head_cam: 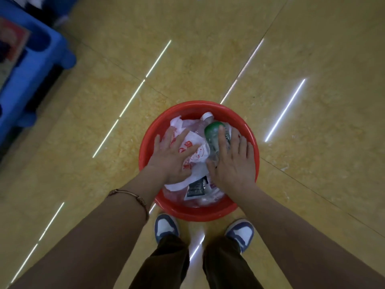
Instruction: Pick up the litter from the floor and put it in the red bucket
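- The litter lies heaped in the red bucket (195,105). A white plastic bag with red print (196,152) is on top at the left. A plastic bottle with a green end (211,132) lies right of middle, and a white bottle cap (207,115) pokes up at the far side. A black-labelled wrapper (195,187) sits at the near side.
- The left hand (173,157) lies flat on the printed bag. Its grip is fully open, with the fingers straight and spread, and it holds nothing but presses on the plastic.
- The right hand (233,163) lies palm down over the bottle, the forefinger reaching along it to the green end. This grip is open too: the fingers are straight and rest on the bottle rather than curling round it.
- A thin bracelet (129,193) circles the left wrist.
- The bucket stands on a glossy yellow tiled floor (312,163) streaked with bright reflections of lights.
- Just beside the bucket's near rim are the toes of two blue-and-white sneakers — the left shoe (165,227) and the right shoe (241,232) — under dark trousers.
- Well apart, at the far left, stands a blue plastic stool (31,69), blurred.
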The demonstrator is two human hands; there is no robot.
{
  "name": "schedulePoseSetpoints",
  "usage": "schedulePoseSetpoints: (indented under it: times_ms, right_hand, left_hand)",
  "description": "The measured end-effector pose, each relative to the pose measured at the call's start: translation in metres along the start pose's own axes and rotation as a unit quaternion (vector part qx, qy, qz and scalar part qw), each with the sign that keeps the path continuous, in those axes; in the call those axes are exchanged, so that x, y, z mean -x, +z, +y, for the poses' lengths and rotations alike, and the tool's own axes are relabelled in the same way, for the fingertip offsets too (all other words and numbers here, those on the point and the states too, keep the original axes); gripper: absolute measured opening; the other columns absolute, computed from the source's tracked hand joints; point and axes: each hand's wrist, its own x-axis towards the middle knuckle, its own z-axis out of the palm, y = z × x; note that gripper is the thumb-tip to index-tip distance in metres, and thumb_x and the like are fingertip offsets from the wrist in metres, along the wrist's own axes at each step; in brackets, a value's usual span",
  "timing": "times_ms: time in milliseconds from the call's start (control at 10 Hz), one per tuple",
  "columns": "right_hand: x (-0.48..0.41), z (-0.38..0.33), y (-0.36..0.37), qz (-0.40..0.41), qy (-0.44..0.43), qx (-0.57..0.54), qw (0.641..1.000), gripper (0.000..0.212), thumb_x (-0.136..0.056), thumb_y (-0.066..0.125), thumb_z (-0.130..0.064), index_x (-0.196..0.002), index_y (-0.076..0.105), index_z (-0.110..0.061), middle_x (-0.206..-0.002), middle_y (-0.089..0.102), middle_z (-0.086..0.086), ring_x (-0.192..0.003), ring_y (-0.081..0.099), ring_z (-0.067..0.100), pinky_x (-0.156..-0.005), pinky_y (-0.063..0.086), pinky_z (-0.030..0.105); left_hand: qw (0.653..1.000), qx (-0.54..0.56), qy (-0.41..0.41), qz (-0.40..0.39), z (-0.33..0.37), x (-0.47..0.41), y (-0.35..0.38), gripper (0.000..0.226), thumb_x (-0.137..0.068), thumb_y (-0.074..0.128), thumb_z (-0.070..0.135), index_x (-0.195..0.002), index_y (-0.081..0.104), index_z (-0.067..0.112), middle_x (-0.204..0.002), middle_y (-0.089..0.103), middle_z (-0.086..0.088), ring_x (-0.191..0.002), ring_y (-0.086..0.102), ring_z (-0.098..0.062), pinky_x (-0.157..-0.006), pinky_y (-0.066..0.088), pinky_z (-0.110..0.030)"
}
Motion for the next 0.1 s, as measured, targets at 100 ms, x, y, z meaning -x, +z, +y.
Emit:
schedulePoseSetpoints:
  times_ms: [100]
  right_hand:
    - [0.0175, 0.0079, -0.0254, -0.008, -0.027, -0.020, 0.999, 0.081, -0.092, 0.029, -0.062, -0.150, -0.012, -0.022, -0.158, -0.001, 0.014, -0.145, 0.009, 0.032, -0.118, 0.012, 0.047]
  left_hand:
    - [0.996, 0.039, -0.006, 0.075, 0.0018, 0.0289, -0.0179, 0.077, -0.086, 0.039, 0.061, -0.145, -0.008, 0.046, -0.156, -0.024, 0.003, -0.141, -0.024, -0.036, -0.113, -0.007, -0.060]
